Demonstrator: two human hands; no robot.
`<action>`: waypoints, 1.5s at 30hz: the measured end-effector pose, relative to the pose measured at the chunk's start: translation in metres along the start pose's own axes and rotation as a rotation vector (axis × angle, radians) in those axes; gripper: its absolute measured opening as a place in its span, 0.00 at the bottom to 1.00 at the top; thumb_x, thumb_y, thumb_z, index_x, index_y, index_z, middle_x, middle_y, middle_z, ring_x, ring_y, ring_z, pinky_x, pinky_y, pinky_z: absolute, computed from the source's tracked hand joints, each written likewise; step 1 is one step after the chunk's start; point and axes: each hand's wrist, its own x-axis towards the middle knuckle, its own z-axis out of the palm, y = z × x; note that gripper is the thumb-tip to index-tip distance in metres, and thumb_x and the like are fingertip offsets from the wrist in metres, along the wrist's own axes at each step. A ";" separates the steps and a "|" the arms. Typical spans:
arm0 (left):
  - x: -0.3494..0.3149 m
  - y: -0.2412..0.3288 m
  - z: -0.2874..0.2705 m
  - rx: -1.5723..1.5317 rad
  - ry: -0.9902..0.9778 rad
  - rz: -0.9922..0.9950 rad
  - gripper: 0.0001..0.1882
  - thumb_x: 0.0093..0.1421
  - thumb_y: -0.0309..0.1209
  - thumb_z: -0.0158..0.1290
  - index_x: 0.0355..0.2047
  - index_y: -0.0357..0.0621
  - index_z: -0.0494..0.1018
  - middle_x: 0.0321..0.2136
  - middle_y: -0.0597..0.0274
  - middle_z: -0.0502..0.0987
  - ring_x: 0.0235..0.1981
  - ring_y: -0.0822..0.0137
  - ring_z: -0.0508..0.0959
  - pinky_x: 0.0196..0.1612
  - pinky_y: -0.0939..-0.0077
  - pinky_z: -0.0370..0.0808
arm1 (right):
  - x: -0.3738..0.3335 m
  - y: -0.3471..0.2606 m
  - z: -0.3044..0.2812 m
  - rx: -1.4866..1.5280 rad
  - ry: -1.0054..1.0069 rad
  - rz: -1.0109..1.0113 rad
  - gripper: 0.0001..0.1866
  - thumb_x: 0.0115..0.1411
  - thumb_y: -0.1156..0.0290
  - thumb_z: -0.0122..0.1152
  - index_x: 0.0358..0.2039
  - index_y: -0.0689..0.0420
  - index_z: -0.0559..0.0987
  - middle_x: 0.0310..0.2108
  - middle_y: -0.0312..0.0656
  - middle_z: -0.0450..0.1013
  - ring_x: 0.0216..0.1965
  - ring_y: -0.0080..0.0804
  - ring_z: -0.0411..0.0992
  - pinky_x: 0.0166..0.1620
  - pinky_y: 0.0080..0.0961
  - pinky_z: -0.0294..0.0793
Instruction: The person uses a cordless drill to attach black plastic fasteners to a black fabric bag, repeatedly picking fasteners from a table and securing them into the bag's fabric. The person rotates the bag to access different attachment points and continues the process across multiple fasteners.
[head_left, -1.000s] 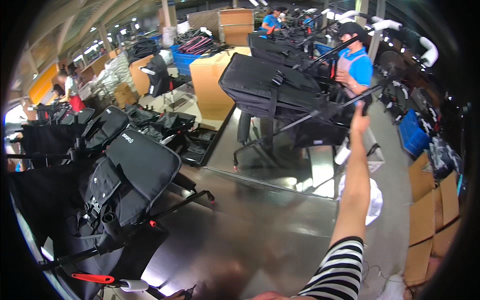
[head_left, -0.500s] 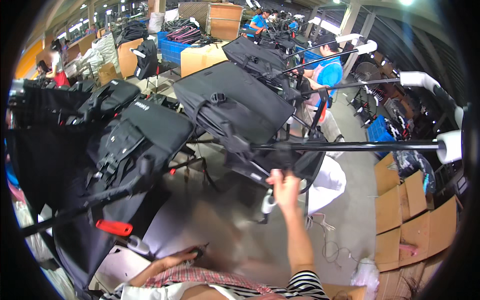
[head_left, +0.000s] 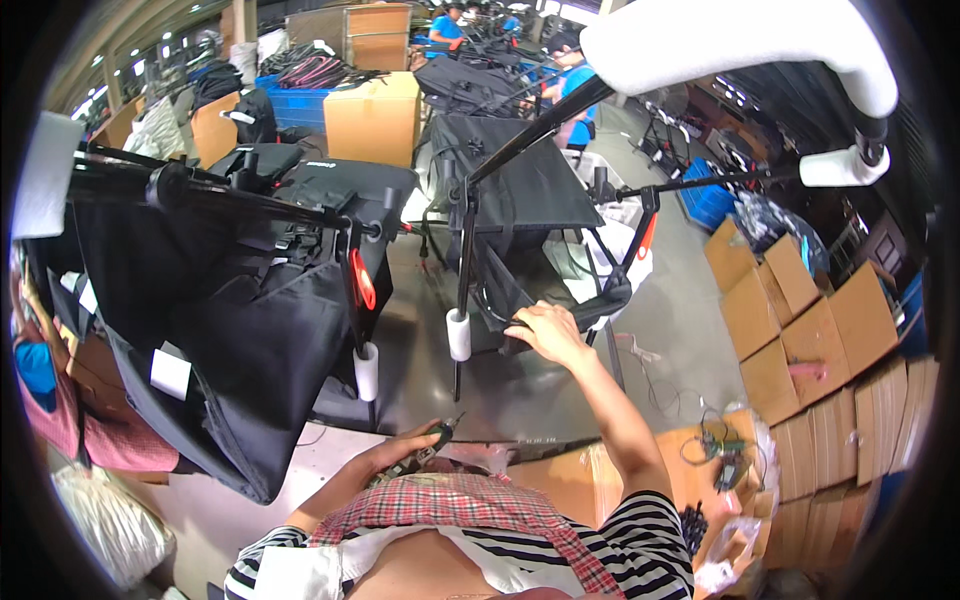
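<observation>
A black stroller [head_left: 515, 165] stands in front of me, its fabric seat and tube frame facing me. My right hand [head_left: 552, 332] is wrapped over the black fabric-covered bar at its near lower edge. Low in front of my body, my left hand [head_left: 405, 450] is closed around a dark green electric screwdriver [head_left: 436, 434], its thin bit pointing up and away. The stroller's handlebar, padded in white foam [head_left: 740, 40], looms at upper right. A red lever [head_left: 647, 235] sits on its right frame tube, and a white sleeve [head_left: 458, 335] wraps its left tube.
Another black stroller [head_left: 220, 340] with a red lever [head_left: 362, 280] stands close on my left, beside a person's pink checked clothing [head_left: 110, 435]. Open cardboard boxes [head_left: 800, 330] line the right. Farther off are a carton [head_left: 372, 118], blue crates [head_left: 300, 108] and people in blue shirts.
The stroller has swung round, its handlebar now rising near at upper right. My right hand has shifted its hold slightly up and left. My left hand has come up and right with the screwdriver.
</observation>
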 end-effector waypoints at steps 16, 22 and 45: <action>0.005 -0.006 0.044 0.030 -0.034 -0.260 0.39 0.64 0.38 0.57 0.72 0.50 0.53 0.58 0.65 0.70 0.49 0.72 0.73 0.49 0.79 0.71 | -0.136 -0.093 0.023 0.185 0.699 -0.167 0.21 0.56 0.53 0.65 0.44 0.54 0.77 0.40 0.38 0.73 0.45 0.37 0.72 0.50 0.38 0.69; 0.016 0.022 0.086 -0.111 -0.029 -0.332 0.45 0.55 0.31 0.63 0.72 0.58 0.56 0.44 0.64 0.74 0.36 0.70 0.75 0.38 0.77 0.72 | -0.332 0.003 0.043 0.106 0.707 0.590 0.14 0.53 0.73 0.67 0.42 0.56 0.81 0.41 0.46 0.78 0.46 0.47 0.75 0.51 0.40 0.72; 0.013 -0.011 0.106 -0.018 0.007 -0.161 0.48 0.56 0.37 0.62 0.73 0.51 0.50 0.52 0.64 0.72 0.42 0.74 0.71 0.48 0.81 0.65 | -0.383 0.131 0.047 0.849 0.271 0.726 0.06 0.63 0.78 0.61 0.37 0.59 0.72 0.34 0.39 0.76 0.37 0.30 0.78 0.40 0.28 0.76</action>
